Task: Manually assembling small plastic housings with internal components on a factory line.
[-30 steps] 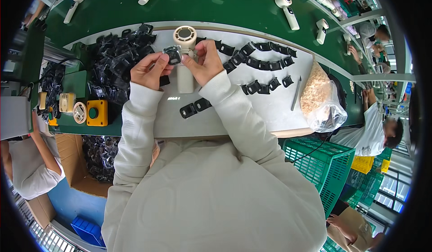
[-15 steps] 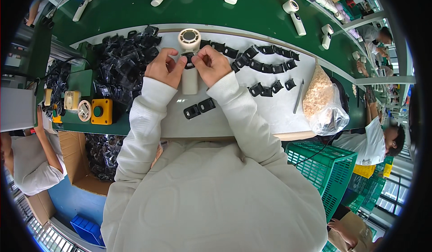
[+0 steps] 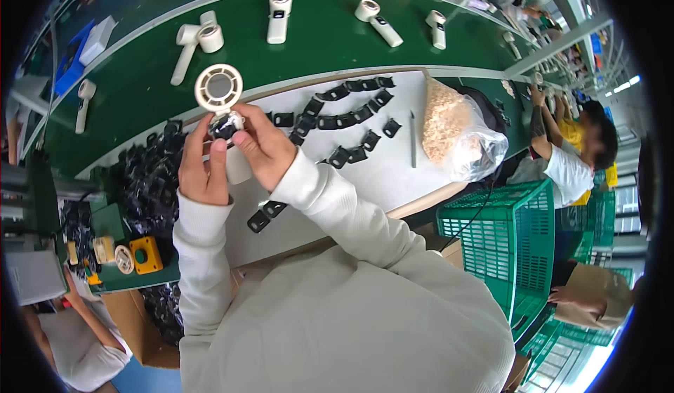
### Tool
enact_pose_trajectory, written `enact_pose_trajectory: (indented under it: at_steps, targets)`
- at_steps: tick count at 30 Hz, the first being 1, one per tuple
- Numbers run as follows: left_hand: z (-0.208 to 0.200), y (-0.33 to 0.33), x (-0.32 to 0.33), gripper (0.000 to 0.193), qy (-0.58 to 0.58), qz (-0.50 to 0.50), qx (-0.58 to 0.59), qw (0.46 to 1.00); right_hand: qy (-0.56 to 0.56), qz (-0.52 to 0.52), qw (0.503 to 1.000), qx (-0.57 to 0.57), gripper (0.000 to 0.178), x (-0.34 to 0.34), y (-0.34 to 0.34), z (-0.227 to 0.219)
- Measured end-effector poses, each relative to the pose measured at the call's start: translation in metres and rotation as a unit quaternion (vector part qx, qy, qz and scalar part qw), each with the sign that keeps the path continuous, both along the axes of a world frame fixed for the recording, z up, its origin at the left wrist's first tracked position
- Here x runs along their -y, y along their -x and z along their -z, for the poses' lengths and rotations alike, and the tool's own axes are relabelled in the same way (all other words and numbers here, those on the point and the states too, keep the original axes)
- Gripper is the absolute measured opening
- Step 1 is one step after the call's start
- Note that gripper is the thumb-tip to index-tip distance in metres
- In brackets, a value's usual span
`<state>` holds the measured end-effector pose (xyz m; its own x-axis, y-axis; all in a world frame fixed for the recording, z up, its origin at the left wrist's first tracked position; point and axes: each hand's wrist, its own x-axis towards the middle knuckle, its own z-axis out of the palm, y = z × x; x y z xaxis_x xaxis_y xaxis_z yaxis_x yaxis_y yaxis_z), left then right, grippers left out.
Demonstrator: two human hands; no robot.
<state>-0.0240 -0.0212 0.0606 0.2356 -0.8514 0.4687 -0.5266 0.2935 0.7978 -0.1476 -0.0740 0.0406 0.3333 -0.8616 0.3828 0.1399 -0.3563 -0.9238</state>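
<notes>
Both my hands hold a white handheld fan (image 3: 219,87), its round ringed head pointing away from me. My left hand (image 3: 202,168) grips its left side, thumb against a black part (image 3: 224,127) at the neck. My right hand (image 3: 267,147) holds the neck from the right, its thumb just below that part. The pale handle (image 3: 239,165) shows between and below my hands. Under my right sleeve a pair of small black housings (image 3: 260,220) lies on the white mat (image 3: 372,175). More black housings (image 3: 337,121) stand in curved rows to the right.
Left of my hands lies a heap of bagged black parts (image 3: 147,182), near a yellow button box (image 3: 145,254). A metal pen-like tool (image 3: 413,140) and a clear bag of beige bits (image 3: 446,129) lie right. Several white fans (image 3: 279,19) rest beyond. A green crate (image 3: 498,231) stands beside me.
The view has swung to the right, so the table appears shifted left. My hands have closed in around the fan's neck, and the fan looks larger and lifted, its head tilted up.
</notes>
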Motion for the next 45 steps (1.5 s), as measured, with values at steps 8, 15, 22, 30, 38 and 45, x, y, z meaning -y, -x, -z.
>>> enact_pose_trajectory:
  at_steps: [8, 15, 22, 30, 38, 45]
  targets:
    - [-0.023, 0.024, 0.001, 0.036, -0.045, 0.037, -0.068, 0.996, 0.049, 0.044, 0.992, -0.105, 0.04, -0.007, 0.038, -0.037]
    - [-0.01, 0.044, -0.003, 0.036, 0.02, 0.006, -0.021, 1.0, 0.047, 0.038, 0.997, -0.044, 0.036, -0.009, 0.046, -0.033]
    - [-0.027, 0.057, 0.005, 0.029, 0.011, 0.069, -0.191, 0.979, -0.025, -0.024, 0.994, 0.106, 0.029, -0.004, 0.053, -0.043]
    - [-0.029, 0.051, 0.009, 0.022, 0.031, 0.106, -0.244, 0.963, -0.052, -0.051, 0.985, 0.155, 0.03, -0.004, 0.047, -0.042]
    - [-0.026, 0.047, 0.004, 0.026, 0.031, -0.047, -0.097, 0.994, -0.117, -0.095, 0.97, 0.191, 0.042, -0.004, 0.044, -0.039]
    - [0.036, 0.046, -0.059, 0.033, -0.029, 0.005, 0.089, 0.996, -0.12, -0.052, 0.974, 0.185, 0.047, 0.028, 0.052, -0.022]
